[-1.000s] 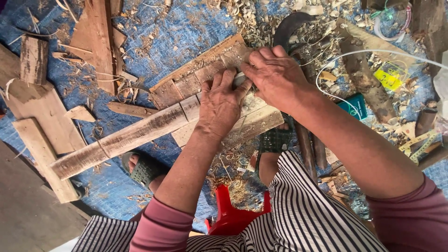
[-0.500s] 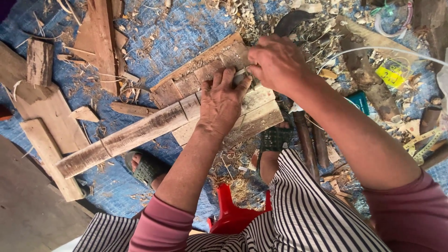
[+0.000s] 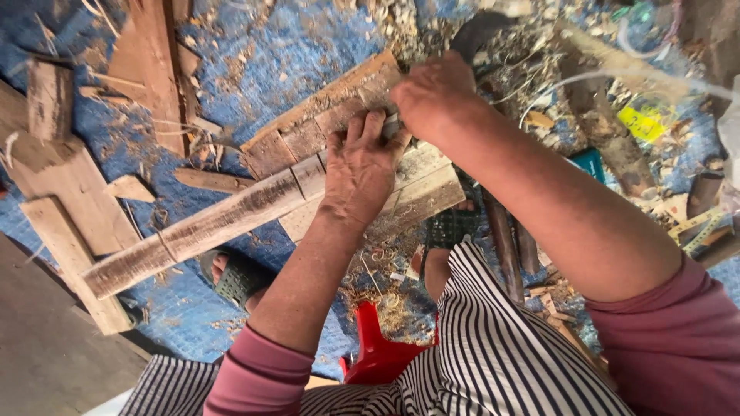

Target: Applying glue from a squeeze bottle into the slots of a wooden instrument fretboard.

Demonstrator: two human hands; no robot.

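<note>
The long wooden slat [image 3: 231, 219] lies on the blue tarp [image 3: 308, 62], its long axis running down-left from the left hand [image 3: 361, 171] pressing flat on its upper end, while the right hand [image 3: 435, 96], just beyond, is clenched around a small tool I can't make out.

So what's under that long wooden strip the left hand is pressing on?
Under the long wooden strip lie wider boards and a blue tarp. The left hand covers the middle part.
</note>
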